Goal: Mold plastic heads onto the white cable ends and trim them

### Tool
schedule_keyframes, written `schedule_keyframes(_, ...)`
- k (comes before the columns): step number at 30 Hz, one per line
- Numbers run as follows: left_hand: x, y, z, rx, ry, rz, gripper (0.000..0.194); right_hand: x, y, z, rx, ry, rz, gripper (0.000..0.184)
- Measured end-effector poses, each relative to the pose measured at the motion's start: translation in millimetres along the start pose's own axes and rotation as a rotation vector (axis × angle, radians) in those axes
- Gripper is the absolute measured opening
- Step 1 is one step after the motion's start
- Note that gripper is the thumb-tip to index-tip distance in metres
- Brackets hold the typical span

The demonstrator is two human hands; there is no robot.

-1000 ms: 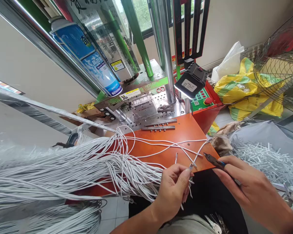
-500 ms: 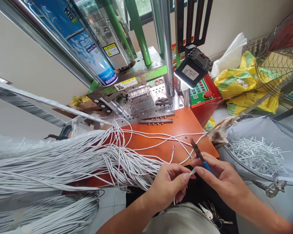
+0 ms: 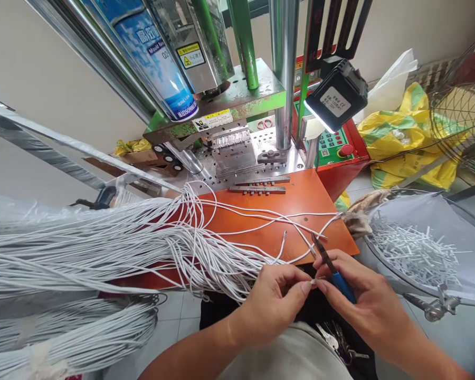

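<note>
Seeing smooth, semi-matt plastic on the thin white bundled cables (image 3: 119,252); dark metal plus blue plastic on the slim blue-handled pliers (image 3: 338,278); smooth, faintly glossy finish on the flat orange worktop (image 3: 257,205); polished metal on the tall round silver column (image 3: 284,79).

The cables (image 3: 114,245) stretch from the left onto the table (image 3: 312,198), with two bars (image 3: 257,190) along its far edge and a press (image 3: 257,103) behind. Before the near edge are the left hand (image 3: 279,298) and, holding pliers (image 3: 342,287), the right hand (image 3: 364,295); right of the table, a bin (image 3: 473,258) contains offcuts (image 3: 415,250).
</note>
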State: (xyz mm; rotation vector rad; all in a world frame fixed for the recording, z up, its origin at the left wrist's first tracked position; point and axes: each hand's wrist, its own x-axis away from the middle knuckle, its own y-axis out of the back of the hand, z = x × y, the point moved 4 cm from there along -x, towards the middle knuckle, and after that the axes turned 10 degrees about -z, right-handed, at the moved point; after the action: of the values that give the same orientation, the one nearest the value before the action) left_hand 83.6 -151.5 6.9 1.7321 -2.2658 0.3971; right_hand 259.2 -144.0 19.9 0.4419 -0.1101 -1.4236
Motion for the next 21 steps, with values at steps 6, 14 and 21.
schedule_keyframes(6, -3.2, -2.1, 1.0, 0.09, 0.035, -0.021, 0.044, -2.6, 7.2, -3.5, 0.11, 0.09, -0.079, 0.005)
schedule_keyframes(14, -8.0, 2.3, -5.1, 0.268, 0.063, -0.148, 0.048, 20.4, 14.1, -6.0, 0.536, 0.515, -0.169, 0.012)
schedule_keyframes(21, -8.3, -1.6, -3.4, 0.249, 0.02, -0.159, 0.044, 14.1, 11.3, -7.5, 0.691, 0.616, -0.126, 0.01)
